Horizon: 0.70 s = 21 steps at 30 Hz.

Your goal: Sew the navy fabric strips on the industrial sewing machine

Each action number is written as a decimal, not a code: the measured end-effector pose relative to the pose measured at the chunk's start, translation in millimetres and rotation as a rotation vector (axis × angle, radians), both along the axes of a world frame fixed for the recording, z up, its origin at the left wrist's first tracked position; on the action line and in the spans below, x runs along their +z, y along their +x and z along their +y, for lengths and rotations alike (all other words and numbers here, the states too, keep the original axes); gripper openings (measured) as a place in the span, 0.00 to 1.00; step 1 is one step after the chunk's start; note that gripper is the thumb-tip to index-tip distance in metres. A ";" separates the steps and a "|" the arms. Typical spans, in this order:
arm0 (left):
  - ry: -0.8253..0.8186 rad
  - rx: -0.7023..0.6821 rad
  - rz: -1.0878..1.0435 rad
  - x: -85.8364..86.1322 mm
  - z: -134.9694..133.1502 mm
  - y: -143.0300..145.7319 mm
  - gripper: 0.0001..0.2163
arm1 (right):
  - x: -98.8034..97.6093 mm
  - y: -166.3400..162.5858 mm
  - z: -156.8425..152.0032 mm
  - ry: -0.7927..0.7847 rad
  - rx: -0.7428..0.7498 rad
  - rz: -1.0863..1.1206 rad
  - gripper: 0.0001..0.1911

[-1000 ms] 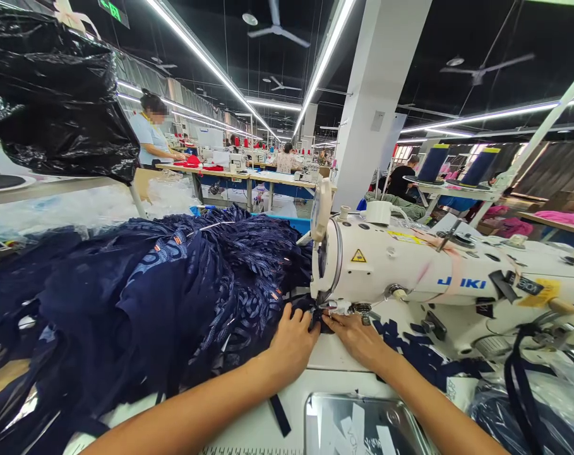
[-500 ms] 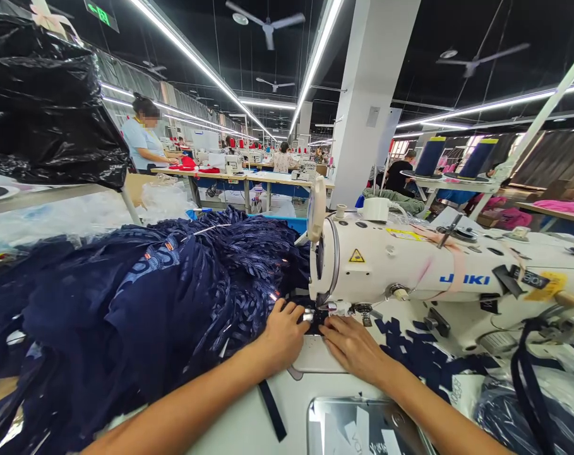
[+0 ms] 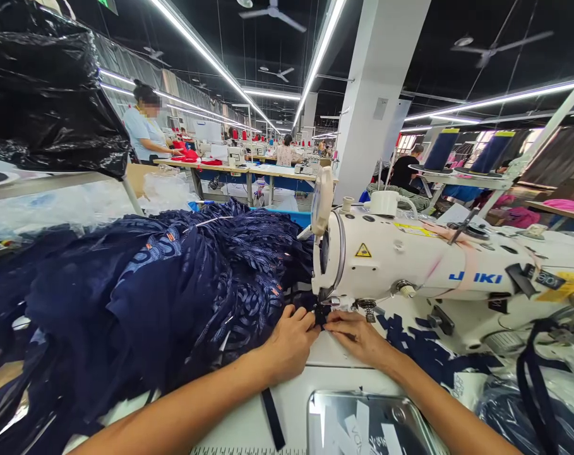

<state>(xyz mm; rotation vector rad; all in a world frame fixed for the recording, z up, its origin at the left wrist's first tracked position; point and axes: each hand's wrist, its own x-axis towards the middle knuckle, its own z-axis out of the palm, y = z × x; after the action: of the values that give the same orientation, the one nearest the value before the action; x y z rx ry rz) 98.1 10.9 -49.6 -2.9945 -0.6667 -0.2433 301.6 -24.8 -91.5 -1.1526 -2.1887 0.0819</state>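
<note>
A white Juki sewing machine [image 3: 410,262] stands in front of me on a white table [image 3: 334,363]. A big heap of dark navy lace fabric [image 3: 139,297] lies to its left. My left hand [image 3: 291,341] rests on the edge of that fabric, fingers curled, right by the needle. My right hand [image 3: 357,335] pinches a small navy piece [image 3: 321,314] under the presser foot. The fingertips of both hands nearly meet there.
Navy strips [image 3: 424,347] lie under the machine arm. A metal tray [image 3: 362,423] with white labels sits at the near edge. A black plastic bag [image 3: 50,95] hangs at upper left. Thread cones [image 3: 441,148] stand behind. Other people work at far tables.
Both hands have stayed at the needle, shifting slightly back and forth. The steel plate under my fingers half a second ago is covered by navy cloth now.
</note>
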 end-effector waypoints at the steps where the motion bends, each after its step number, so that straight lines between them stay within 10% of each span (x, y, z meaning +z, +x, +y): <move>1: -0.001 0.001 0.003 -0.5 -1.2 0.1 0.14 | 1.0 -0.2 -1.1 0.009 0.002 -0.031 0.14; 21: -0.022 -0.134 -0.028 -13.1 26.4 -14.4 0.17 | 16.6 -10.5 -12.2 0.249 -0.060 -0.306 0.13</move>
<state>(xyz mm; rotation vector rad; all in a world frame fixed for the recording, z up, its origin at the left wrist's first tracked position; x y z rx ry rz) 83.7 37.3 -62.6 -3.0657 -0.4736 -0.2874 291.1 -37.0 -74.9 -1.1457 -2.3410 -0.4073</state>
